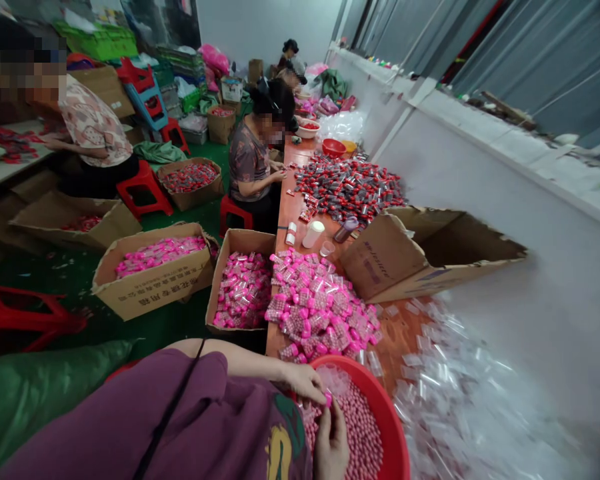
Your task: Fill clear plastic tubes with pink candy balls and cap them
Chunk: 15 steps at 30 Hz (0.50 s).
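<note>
Over a red basin [399,427] of small pink balls [363,417], my left hand [305,383] and my right hand [334,440] meet fingertip to fingertip. Between them shows a bright pink cap [329,399]; the rest of that small container is mostly hidden by my fingers. Both hands are closed on it. Small clear plastic pieces [334,379] lie on the balls at the basin's far side. Just beyond the rim is a heap of clear containers with pink caps [323,307], filled with pink balls.
Empty clear containers [460,393] pile up right of the basin. An open carton [395,267] leans by the wall. Cartons of pink-capped containers [243,290] stand beside the table. Farther along, a co-worker [255,153] sits near a red-and-dark heap [350,187]. Red stools [25,320] stand left.
</note>
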Available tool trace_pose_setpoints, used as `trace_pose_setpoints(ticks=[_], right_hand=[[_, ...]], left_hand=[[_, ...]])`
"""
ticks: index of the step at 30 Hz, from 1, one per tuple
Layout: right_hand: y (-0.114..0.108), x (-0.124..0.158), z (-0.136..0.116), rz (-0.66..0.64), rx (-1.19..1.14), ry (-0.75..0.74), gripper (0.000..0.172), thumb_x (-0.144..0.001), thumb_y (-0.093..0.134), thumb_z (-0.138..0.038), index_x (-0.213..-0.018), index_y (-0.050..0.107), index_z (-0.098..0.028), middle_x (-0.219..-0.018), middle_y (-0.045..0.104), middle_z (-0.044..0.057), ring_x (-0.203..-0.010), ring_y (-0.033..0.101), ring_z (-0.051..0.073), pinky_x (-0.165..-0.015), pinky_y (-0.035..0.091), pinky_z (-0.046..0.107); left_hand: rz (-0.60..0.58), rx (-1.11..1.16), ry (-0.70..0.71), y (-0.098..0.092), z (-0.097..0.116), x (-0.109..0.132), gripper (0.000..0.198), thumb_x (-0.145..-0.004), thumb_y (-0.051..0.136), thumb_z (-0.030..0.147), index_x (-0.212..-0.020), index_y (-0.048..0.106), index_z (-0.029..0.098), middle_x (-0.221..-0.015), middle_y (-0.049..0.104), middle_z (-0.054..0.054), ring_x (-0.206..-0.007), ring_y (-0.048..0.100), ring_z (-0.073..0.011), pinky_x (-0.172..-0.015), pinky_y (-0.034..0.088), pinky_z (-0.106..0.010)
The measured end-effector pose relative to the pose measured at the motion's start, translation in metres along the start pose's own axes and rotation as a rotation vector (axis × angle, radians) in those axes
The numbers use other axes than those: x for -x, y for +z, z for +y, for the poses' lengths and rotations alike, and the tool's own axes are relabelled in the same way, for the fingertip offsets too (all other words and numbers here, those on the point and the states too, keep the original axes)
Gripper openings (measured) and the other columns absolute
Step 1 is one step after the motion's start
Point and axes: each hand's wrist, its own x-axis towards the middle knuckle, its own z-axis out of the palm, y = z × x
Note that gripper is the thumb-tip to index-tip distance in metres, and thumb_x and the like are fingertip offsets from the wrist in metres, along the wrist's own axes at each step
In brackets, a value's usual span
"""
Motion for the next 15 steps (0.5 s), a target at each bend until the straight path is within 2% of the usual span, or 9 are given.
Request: trace_pose_setpoints(ticks=[4, 8, 11, 15], right_hand=[[0.005, 0.000, -0.002, -0.014, -0.025, -0.023, 0.096, -0.082, 0.056, -0.092, -0.132, 0.076, -0.013, -0.140, 0.076, 0.021, -0.129, 0.075, 0.040, -0.104, 0.065, 0.046], [0.007, 0.004, -0.002, -0.033, -0.049, -0.014, 0.090, -0.082, 0.058, -0.088, -0.130, 0.076, -0.014, -0.140, 0.076, 0.021, -0.131, 0.074, 0.040, -0.109, 0.063, 0.047], [0.005, 0.007, -0.003, -0.051, -0.053, 0.014, 0.091, -0.082, 0.058, -0.085, -0.131, 0.076, -0.011, -0.139, 0.076, 0.023, -0.128, 0.075, 0.041, -0.108, 0.063, 0.048], [0.002, 0.010, -0.005, -0.059, -0.048, 0.037, 0.098, -0.080, 0.056, -0.088, -0.135, 0.074, -0.009, -0.139, 0.076, 0.024, -0.123, 0.077, 0.039, -0.104, 0.064, 0.045]], left_hand=[[0.017, 0.090, -0.045, -0.001, 0.003, 0.011, 0.050, -0.076, 0.089, 0.062, -0.076, 0.070, 0.016, -0.065, 0.055, 0.001, -0.059, 0.052, -0.0124, -0.057, 0.044, -0.025], [0.009, 0.096, -0.043, 0.002, -0.004, 0.014, 0.053, -0.075, 0.088, 0.066, -0.078, 0.070, 0.017, -0.069, 0.058, 0.000, -0.063, 0.055, -0.0135, -0.058, 0.045, -0.025], [0.022, 0.085, -0.043, 0.008, -0.013, 0.007, 0.053, -0.076, 0.086, 0.067, -0.078, 0.069, 0.017, -0.071, 0.062, -0.001, -0.064, 0.057, -0.0133, -0.059, 0.046, -0.025], [0.078, 0.105, -0.119, 0.016, -0.029, -0.009, 0.054, -0.074, 0.086, 0.068, -0.084, 0.069, 0.018, -0.071, 0.065, 0.000, -0.060, 0.059, -0.0124, -0.057, 0.044, -0.023]])
